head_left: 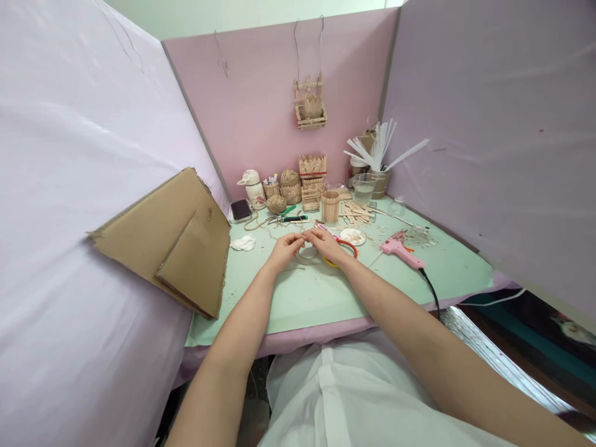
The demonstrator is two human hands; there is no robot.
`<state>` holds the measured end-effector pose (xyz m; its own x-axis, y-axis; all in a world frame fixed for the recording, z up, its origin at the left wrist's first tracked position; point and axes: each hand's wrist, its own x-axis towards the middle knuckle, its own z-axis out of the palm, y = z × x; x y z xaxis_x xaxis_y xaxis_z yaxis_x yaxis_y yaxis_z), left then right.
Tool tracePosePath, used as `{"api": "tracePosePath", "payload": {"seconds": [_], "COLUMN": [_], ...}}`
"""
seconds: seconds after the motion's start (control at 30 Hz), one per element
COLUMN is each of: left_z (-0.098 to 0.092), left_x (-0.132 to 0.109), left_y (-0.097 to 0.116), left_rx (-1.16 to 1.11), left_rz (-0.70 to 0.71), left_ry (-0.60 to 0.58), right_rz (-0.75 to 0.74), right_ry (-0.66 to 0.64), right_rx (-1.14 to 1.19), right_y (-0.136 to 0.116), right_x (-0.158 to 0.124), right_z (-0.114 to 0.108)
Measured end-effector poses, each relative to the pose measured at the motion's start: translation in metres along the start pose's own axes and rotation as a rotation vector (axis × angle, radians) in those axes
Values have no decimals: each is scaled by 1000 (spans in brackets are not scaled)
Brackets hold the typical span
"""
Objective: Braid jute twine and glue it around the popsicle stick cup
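Observation:
My left hand [287, 249] and my right hand [325, 243] meet above the middle of the table, fingertips pinched close together. A thin strand of jute twine [302, 228] shows at the fingertips, and both hands are closed on it; its exact hold is too small to make out. Below the fingers lies a pale ring [308, 254], partly covered by the hands. Scissors with red and yellow handles [354, 249] lie under and beside my right wrist. Behind the hands stands a round cup of wooden sticks [330, 207], and a ball of twine [276, 204] sits to its left.
A pink glue gun [403, 251] with a black cord lies at right. Loose wooden sticks [357, 212], a white lid [352, 236], pliers [294, 218] and a crumpled tissue [243, 243] are spread around. Cardboard [186, 242] leans at left; a water cup [364, 189] stands behind.

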<state>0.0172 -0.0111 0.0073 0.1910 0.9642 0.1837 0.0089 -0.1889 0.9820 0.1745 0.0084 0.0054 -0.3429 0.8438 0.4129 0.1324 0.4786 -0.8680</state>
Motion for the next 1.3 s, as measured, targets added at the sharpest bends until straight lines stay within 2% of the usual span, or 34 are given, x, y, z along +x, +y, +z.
{"api": "tracePosePath", "payload": {"seconds": [0.07,0.23,0.63,1.13,1.3], "left_z": [0,-1,3,1,1], "left_x": [0,1,-2,-2,-1], "left_y": [-1,-5,3,2,2], "left_rx": [78,193,203,214,192], "left_rz": [3,6,18,54,61], "left_ry": [-6,11,32,15,33], "right_rz": [-9,-11,89,123,90], "right_ry": [3,103,348,462,470], "right_rx": [29,20,-14,-128,-230], "right_y": [-1,-1,14,17,19], "right_x": [0,1,8,7,6], "right_z": [0,1,-1,-3,-3]}}
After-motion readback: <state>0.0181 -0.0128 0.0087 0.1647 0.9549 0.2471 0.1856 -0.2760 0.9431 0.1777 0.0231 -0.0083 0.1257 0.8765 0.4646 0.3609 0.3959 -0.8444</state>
